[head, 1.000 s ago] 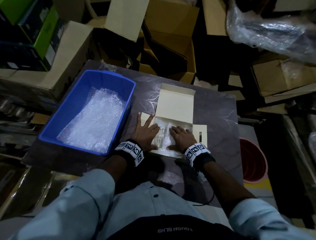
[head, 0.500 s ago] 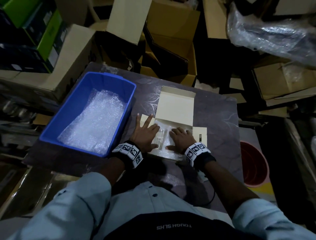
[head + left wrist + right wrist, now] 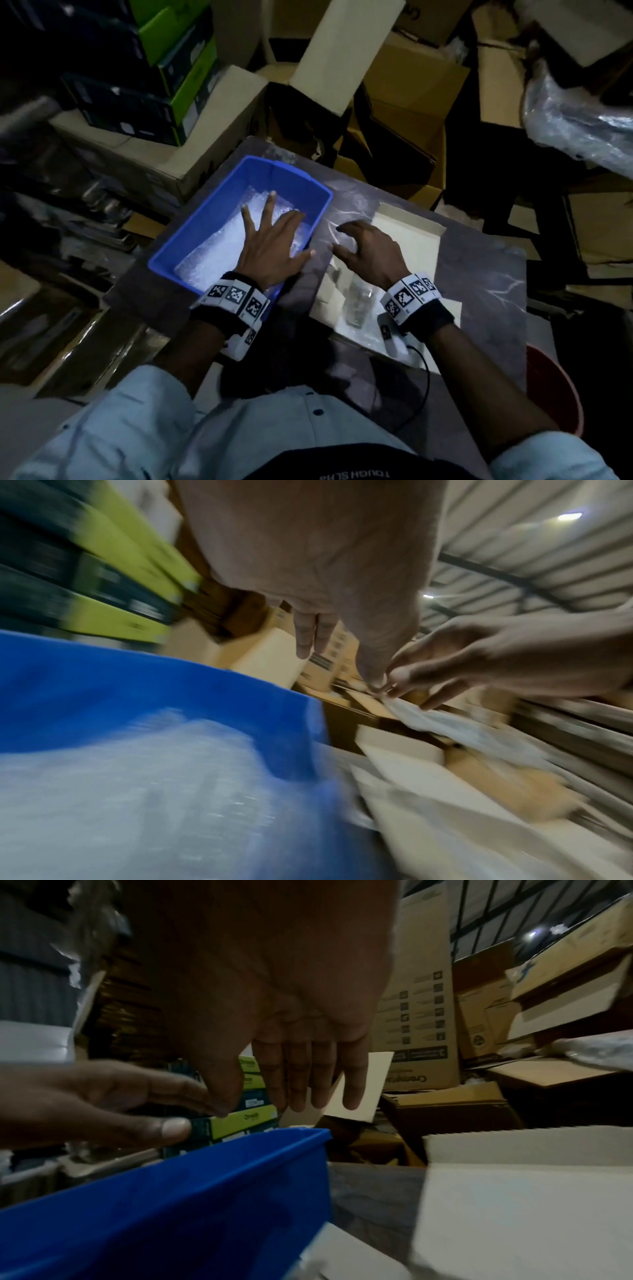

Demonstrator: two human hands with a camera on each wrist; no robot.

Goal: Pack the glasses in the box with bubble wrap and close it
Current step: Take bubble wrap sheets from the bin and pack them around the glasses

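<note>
— Where our pale blue shirt sleeves fill the near edge of the head view, what do we see first?

— We see both wrists in black bands with checkered marker tags, and just past the right one a clear drinking glass lying on its side inside the shallow cream cardboard box, on a sheet of clear wrap. That box sits on the dark marbled table, with its cream lid flap folded back on the far side.

— And our hands?

— Our right hand hovers above the box and the table, fingers loosely curled, grasping nothing that we can make out. Our left hand is spread flat, fingers straight and apart, over the white bubble wrap in the blue plastic bin; we cannot tell whether the palm touches the wrap.

— Where is the bin?

— Just left of the box, on the same table.

— Beyond that?

— Brown cardboard cartons crowd the far side, green-and-black boxes are stacked at the far left, and crumpled clear plastic sheeting lies at the far right.
</note>
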